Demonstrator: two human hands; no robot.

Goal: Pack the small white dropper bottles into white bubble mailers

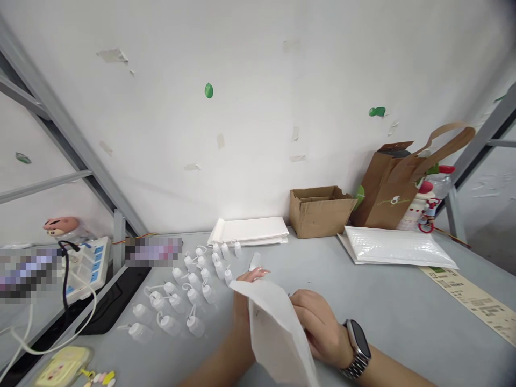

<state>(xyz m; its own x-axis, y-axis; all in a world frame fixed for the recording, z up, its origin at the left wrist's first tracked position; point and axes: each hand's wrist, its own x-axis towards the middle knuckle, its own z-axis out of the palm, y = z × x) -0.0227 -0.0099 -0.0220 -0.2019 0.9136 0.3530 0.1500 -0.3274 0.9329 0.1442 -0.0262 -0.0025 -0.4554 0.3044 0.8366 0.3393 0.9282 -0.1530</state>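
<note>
A white envelope [278,330], slanted and partly cut off by the lower edge of the view, stood between the person's hands above the grey table [334,274]. With the envelope at the clock's centre and twelve toward the wall, the right hand [316,322] was at three o'clock, its fingers bent and grasping the envelope's right edge. A smartwatch [358,339] circled that wrist. The left hand [250,275] was at eleven o'clock, partly hidden behind the envelope, with fingertips showing past its upper edge; whether those fingers gripped or merely touched anything, I could not tell. A small translucent object [255,260], too blurred to name surely, showed just beyond those fingertips, contact with them unclear.

Small white-capped bottles [193,295], many with looped tethers, were spread from nine to eleven o'clock, those at eleven just beside the left hand. A stack of white envelopes [252,231] lay near twelve, by the wall. An open cardboard box [322,219] stood at one o'clock, next to a brown handled bag [385,196]. At two lay a glossy white bubble mailer [397,246], well apart from the right hand's fingers.
</note>
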